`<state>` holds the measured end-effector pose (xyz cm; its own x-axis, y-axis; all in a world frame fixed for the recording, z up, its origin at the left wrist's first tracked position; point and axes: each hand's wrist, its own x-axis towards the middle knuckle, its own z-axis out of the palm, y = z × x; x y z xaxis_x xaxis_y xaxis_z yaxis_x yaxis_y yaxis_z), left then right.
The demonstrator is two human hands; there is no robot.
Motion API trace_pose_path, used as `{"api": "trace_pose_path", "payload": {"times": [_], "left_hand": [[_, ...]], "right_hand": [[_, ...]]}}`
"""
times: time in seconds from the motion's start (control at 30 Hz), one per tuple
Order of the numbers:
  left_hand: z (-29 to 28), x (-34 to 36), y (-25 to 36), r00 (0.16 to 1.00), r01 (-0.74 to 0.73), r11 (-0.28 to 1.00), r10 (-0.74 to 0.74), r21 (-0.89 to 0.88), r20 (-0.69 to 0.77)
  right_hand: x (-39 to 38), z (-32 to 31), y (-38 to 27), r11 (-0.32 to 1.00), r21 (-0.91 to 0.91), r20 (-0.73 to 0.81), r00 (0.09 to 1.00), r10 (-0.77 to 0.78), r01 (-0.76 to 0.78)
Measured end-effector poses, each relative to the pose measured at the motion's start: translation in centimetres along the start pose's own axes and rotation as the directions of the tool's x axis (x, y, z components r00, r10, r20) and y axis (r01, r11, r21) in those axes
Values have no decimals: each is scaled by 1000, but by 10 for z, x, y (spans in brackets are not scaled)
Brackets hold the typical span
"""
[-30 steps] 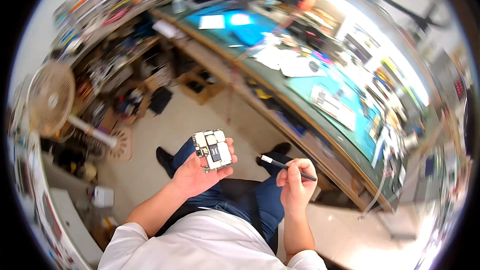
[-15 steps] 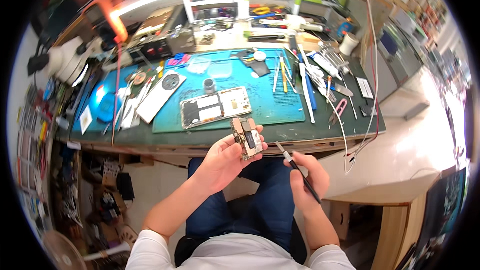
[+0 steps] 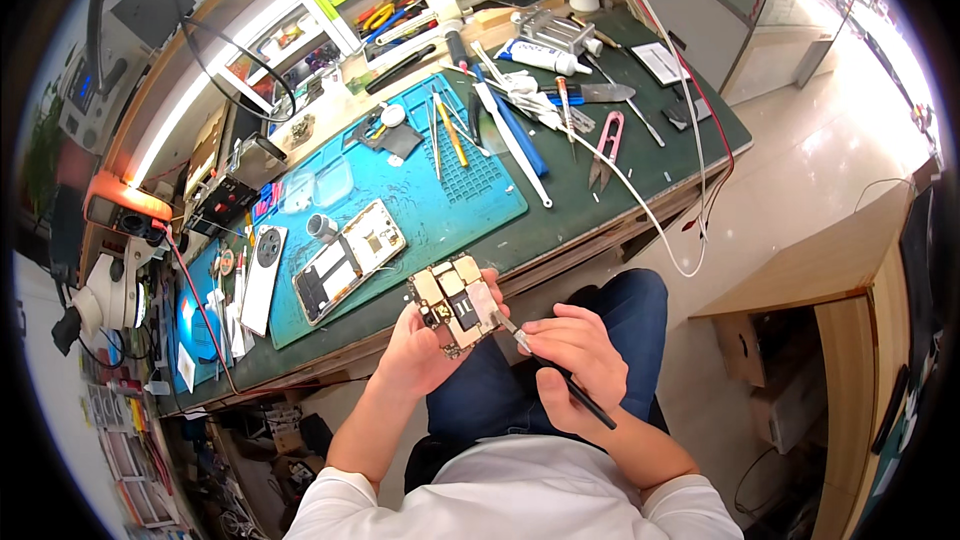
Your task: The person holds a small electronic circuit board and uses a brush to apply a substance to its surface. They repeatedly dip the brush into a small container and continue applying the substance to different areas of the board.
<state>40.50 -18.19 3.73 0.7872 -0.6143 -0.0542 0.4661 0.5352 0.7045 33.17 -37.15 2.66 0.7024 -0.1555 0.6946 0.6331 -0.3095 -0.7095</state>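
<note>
My left hand (image 3: 417, 348) is closed on a small phone circuit board (image 3: 457, 302) with metal shields, its face turned up, above my lap near the bench edge. My right hand (image 3: 577, 355) pinches a black-handled scalpel-like knife (image 3: 575, 387). The light metal tip of this tool meets the pale patch at the board's right side; whether it presses there cannot be made out. Beyond the board, an opened phone body (image 3: 350, 260) lies on the blue work mat (image 3: 470, 225).
A small jar (image 3: 322, 228) stands by the phone body, and a white phone back cover (image 3: 263, 280) lies left of it. Tweezers, brushes and pink-handled snips (image 3: 607, 150) lie to the right. A white cable (image 3: 640, 198) hangs over the bench's front edge.
The view has swung to the right and tilted. My right hand has brought the knife from beside the board to its right side. The left hand still holds the board.
</note>
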Motion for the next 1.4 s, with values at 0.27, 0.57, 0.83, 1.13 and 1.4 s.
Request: {"api": "trace_pose_path", "payload": {"times": [0.27,0.57,0.83,1.13,1.4], "left_hand": [[3,1,-30,998,57,998,-56,14,-23],[21,8,-45,993,114,993,-114,29,-22],[22,9,-51,989,146,985,-145,95,-17],[29,6,-56,988,144,982,-136,118,-69],[29,3,-59,984,168,972,-156,167,-85]], "right_hand": [[-22,-24,3,999,-27,2,999,37,-37],[-35,-43,7,997,23,-45,996,73,-72],[-38,-50,11,996,46,-57,996,72,-70],[-45,-52,12,994,64,-73,993,92,-87],[-50,-49,10,993,53,-91,990,110,-105]]}}
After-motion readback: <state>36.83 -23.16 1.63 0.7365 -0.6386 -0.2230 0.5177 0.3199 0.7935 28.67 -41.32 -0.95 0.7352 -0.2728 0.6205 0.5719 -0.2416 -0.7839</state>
